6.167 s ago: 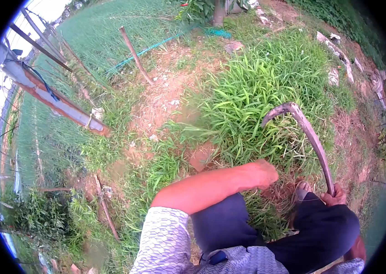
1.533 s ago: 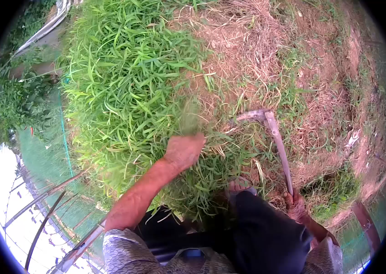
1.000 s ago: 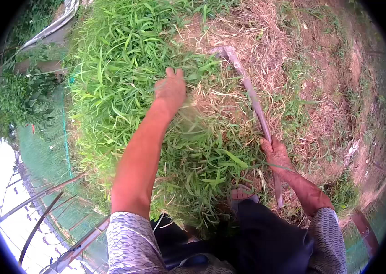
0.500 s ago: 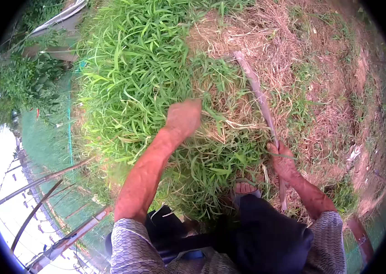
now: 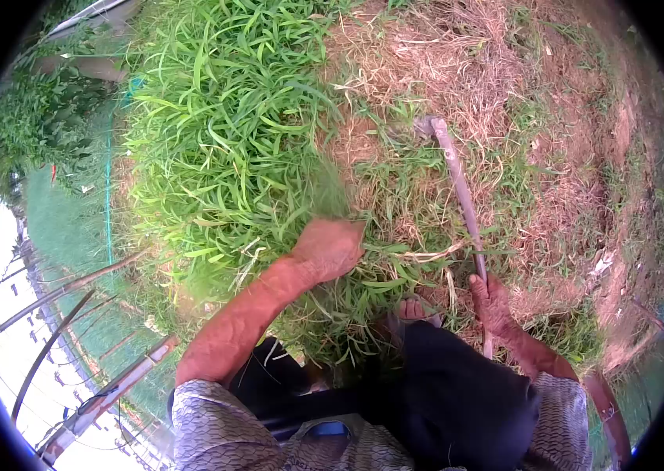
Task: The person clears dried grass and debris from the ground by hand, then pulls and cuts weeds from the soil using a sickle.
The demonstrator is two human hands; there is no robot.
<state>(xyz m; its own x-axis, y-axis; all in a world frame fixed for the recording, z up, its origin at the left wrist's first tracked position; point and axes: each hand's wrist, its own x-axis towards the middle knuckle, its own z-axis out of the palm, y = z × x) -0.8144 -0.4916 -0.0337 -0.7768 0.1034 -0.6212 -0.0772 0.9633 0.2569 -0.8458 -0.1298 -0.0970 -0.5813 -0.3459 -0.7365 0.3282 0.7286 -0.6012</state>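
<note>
My left hand (image 5: 330, 250) is closed in a fist on a tuft of grass (image 5: 330, 196), whose blades are blurred just above the knuckles. In my right hand (image 5: 490, 298) is a hoe (image 5: 459, 177), its wooden handle gripped near the lower end. The hoe's head (image 5: 424, 127) rests low among short weeds, partly covered by them. Pulled grass (image 5: 371, 286) lies in a loose heap between my two hands, close to my sandalled foot (image 5: 414, 308).
Dense tall grass (image 5: 222, 133) grows on the left. Dry straw and bare soil (image 5: 457, 63) spread over the right side. Poles (image 5: 104, 400) and green netting (image 5: 65, 212) with a blue-green line stand at the far left.
My left hand has come nearer my body and slightly right. The right hand and hoe have also shifted toward me, and the hoe's head shows more clearly.
</note>
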